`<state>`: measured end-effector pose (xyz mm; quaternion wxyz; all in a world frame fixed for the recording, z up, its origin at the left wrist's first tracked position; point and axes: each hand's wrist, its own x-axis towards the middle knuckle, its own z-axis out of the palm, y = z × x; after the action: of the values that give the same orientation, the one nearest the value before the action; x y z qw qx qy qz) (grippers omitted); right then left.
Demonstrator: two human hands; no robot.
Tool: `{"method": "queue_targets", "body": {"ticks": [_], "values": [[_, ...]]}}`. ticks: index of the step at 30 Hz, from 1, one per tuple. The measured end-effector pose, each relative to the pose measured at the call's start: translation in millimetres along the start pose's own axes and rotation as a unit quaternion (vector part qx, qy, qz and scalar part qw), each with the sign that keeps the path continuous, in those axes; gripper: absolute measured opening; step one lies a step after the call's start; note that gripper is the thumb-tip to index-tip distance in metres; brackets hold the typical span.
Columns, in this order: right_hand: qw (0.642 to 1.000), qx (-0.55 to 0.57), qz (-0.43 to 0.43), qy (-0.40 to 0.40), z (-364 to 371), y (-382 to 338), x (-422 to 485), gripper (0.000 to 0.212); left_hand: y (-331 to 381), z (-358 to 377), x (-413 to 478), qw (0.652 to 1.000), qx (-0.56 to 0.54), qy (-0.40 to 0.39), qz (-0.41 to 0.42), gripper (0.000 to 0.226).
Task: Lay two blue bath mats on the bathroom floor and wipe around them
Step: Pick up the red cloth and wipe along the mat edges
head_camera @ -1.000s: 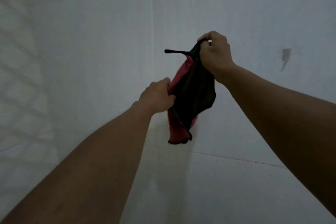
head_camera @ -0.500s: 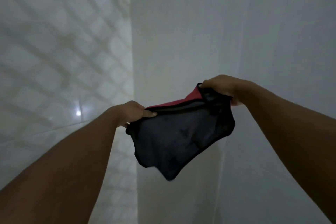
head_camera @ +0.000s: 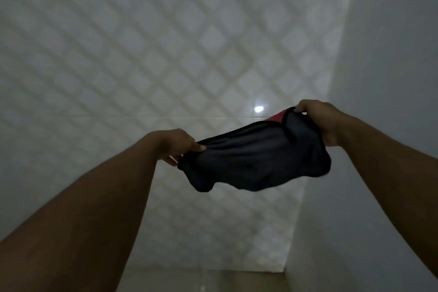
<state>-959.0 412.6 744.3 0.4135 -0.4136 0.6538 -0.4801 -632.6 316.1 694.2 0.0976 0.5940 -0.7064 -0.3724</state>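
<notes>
A dark cloth (head_camera: 256, 161) with a red inner side hangs stretched between both hands in mid-air, in front of a tiled wall. My left hand (head_camera: 180, 147) pinches its left corner. My right hand (head_camera: 320, 121) grips its upper right corner, a little higher than the left. The cloth sags loosely below the held edge. No blue bath mat shows in this view.
A wall (head_camera: 142, 54) with a diamond tile pattern fills the view ahead, with a small light glare (head_camera: 258, 109) on it. A plain white wall (head_camera: 391, 78) meets it at a corner on the right. A strip of floor (head_camera: 201, 282) shows at the bottom.
The cloth went from bunched and hanging upright to spread sideways between both hands. My view swung left, from the plain wall to the diamond-tiled wall.
</notes>
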Motion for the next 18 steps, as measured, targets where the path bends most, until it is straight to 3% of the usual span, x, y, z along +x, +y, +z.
{"method": "queue_targets", "body": {"ticks": [6,9,12,14,18], "values": [[0.963,-0.049,0.045,-0.26,146.2,-5.9,11.0,0.033,-109.8,-64.5,-73.7,0.982,-0.111,0.034,-0.148,0.058],[0.921,-0.095,0.028,-0.376,213.0,-7.9,8.7,0.016,-154.0,-93.2,-117.9,0.971,-0.121,0.068,-0.196,0.067],[0.895,-0.154,-0.005,-0.418,274.8,-12.5,4.1,0.02,-193.7,-117.6,-163.4,0.96,-0.132,0.098,-0.226,0.075],[0.882,-0.189,-0.045,-0.429,311.4,-18.0,-3.2,0.018,-215.2,-130.3,-191.4,0.951,-0.142,0.123,-0.247,0.064],[0.893,-0.179,-0.102,-0.4,375.0,-27.1,-15.5,0.04,-255.6,-145.4,-232.8,0.924,-0.175,0.194,-0.28,0.045]]}}
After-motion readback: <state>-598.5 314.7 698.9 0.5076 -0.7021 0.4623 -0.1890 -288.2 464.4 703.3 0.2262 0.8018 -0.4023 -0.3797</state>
